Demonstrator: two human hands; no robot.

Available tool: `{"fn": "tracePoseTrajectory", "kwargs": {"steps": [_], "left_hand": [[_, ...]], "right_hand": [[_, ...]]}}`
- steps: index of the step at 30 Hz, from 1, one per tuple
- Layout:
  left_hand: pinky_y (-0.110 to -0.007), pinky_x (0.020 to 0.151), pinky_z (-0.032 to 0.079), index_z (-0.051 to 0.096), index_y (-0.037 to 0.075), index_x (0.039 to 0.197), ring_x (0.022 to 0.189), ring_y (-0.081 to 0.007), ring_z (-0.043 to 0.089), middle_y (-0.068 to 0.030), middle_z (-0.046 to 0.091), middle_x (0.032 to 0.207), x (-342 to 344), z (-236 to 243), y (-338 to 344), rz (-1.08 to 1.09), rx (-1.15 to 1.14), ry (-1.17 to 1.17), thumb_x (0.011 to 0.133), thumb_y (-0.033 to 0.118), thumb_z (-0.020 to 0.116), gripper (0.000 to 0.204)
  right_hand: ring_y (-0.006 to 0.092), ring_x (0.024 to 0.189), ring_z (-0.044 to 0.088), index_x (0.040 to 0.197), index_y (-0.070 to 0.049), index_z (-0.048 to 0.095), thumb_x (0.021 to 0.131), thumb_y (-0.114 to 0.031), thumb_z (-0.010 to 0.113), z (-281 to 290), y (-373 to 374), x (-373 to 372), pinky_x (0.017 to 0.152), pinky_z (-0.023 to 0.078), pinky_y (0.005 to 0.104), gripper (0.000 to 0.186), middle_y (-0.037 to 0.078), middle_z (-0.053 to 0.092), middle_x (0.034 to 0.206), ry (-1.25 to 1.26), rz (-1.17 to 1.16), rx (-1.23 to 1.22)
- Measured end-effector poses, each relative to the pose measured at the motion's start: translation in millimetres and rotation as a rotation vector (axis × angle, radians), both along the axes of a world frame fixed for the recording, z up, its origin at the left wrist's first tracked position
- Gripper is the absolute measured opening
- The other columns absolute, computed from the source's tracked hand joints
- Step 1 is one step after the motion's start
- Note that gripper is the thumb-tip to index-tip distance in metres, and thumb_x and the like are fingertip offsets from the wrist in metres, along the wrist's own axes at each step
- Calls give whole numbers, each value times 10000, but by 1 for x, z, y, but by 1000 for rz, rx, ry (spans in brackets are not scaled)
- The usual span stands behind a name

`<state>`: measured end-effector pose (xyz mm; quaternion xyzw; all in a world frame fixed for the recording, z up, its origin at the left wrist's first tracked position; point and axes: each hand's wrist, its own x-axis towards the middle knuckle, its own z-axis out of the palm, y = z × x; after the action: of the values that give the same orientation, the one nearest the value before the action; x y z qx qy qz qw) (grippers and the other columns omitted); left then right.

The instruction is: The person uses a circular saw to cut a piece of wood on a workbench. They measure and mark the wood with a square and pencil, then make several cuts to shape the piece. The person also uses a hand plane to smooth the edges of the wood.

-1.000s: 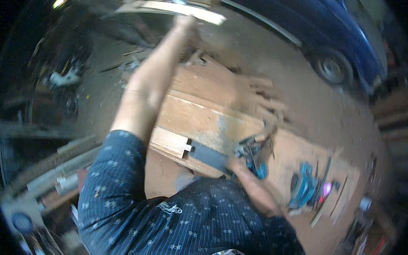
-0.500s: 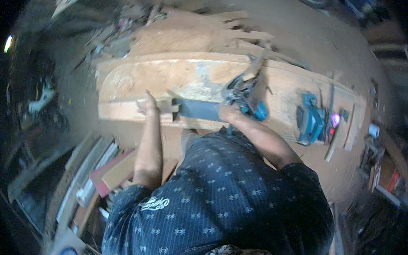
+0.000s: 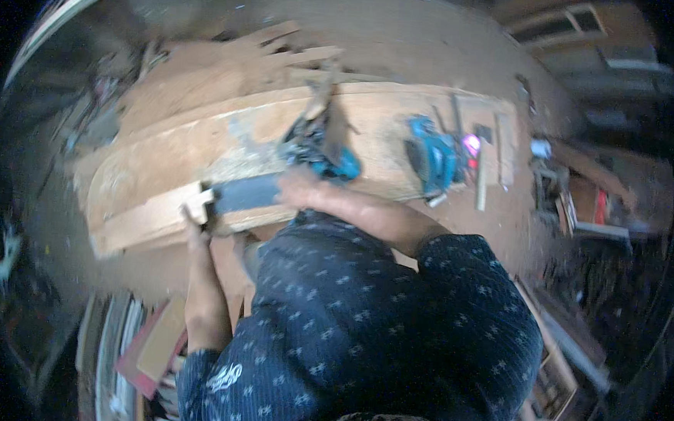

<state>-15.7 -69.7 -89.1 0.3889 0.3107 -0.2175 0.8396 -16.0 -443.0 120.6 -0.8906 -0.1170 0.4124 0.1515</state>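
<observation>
My left hand [image 3: 198, 224] is at the notched end of a pale wooden piece [image 3: 155, 213], its fingers closed about the near edge. Right of that end lies a flat dark grey strip [image 3: 247, 193] along the near side of the workbench [image 3: 387, 140]. My right hand [image 3: 298, 186] is at the strip's right end, smeared by motion, so its fingers cannot be made out. Just beyond it stands a dark tool with teal parts [image 3: 310, 151], with a wood offcut across it; its kind is unclear.
A teal power tool [image 3: 435, 159] sits farther right on the bench, near thin wooden sticks [image 3: 482, 181] and a glowing pinkish light [image 3: 472, 146]. Scrap wood [image 3: 230, 65] is heaped beyond the bench. Stacked boards [image 3: 155, 342] are at lower left.
The view has swung, moving the bench leftward and tilting it. My left hand has shifted from on top of the wooden piece to its notched end. My right hand stays by the strip, now blurred.
</observation>
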Motion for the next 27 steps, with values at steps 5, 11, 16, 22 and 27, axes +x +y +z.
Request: {"fn": "tracePoseTrajectory", "kwargs": {"steps": [5, 11, 16, 22, 27], "left_hand": [[-242, 615, 587, 613, 105, 1245, 863, -162, 703, -44, 710, 1086, 12, 74, 95, -82, 197, 239, 969, 550, 566, 526], [-357, 725, 582, 585, 79, 1260, 910, -226, 681, -95, 671, 1136, -30, 276, 61, 8, 296, 291, 973, 440, 603, 461], [-347, 709, 609, 619, 59, 1189, 890, -223, 714, -85, 718, 1044, -30, 322, 140, 242, 374, 218, 939, 390, 640, 415], [-480, 929, 564, 494, 1, 1317, 1074, -329, 645, -185, 621, 1207, -30, 342, 152, 404, 247, 172, 966, 295, 535, 460], [-471, 874, 576, 524, 22, 1289, 1092, -347, 623, -189, 601, 1223, -38, 366, 209, 423, 278, 84, 952, 324, 498, 453]], "right_hand": [[318, 1057, 689, 1309, -1, 604, 963, -374, 641, 126, -10, -16, 946, 531, 410, 510, 198, 707, 1145, 71, -496, 956], [234, 913, 683, 982, -30, 722, 958, -251, 578, 23, -232, -85, 812, 522, 397, 264, 129, 718, 960, -901, -1307, 175], [253, 886, 688, 983, -27, 718, 960, -255, 573, -117, -331, -151, 776, 527, 406, 271, 137, 719, 942, -543, -1037, -604], [275, 852, 694, 984, -23, 713, 962, -261, 568, -169, -361, -154, 734, 534, 416, 280, 147, 720, 920, -370, -917, -769], [294, 824, 699, 985, -20, 709, 963, -266, 563, -171, -369, -156, 698, 539, 424, 287, 156, 720, 902, -395, -892, -808]]}}
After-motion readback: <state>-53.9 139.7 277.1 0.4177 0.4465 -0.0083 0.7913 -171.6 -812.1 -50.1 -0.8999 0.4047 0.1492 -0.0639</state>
